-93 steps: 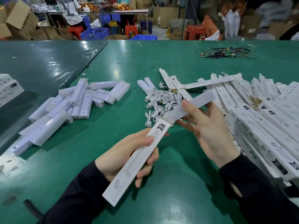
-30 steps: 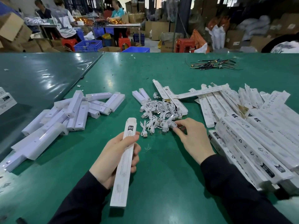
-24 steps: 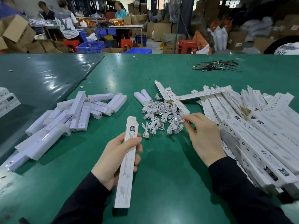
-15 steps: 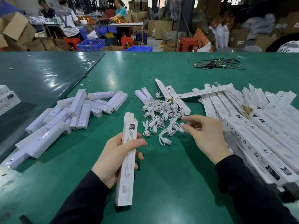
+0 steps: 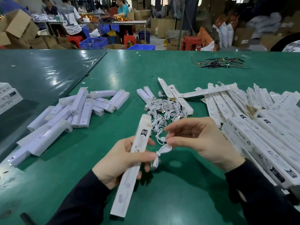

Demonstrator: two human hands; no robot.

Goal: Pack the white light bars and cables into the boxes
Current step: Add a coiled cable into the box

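My left hand (image 5: 121, 161) grips a long white box (image 5: 134, 161), tilted with its open end pointing away from me. My right hand (image 5: 199, 142) pinches a small coiled white cable (image 5: 159, 154) just right of the box; my left thumb touches the cable's lower end. A heap of white cables (image 5: 165, 111) lies on the green table (image 5: 170, 192) beyond my hands. White light bars (image 5: 73, 111) are piled at the left. Flat and folded white boxes (image 5: 253, 120) are stacked at the right.
Two short white pieces (image 5: 144, 94) lie behind the cable heap. A bundle of dark wires (image 5: 219, 63) sits far back on the right. More white boxes (image 5: 8, 96) rest at the left edge. People work at a table beyond, among cardboard cartons and blue crates.
The light bar went into the box held by my left hand. My right hand then reached the cable heap, picked out one cable and brought it back beside the box.
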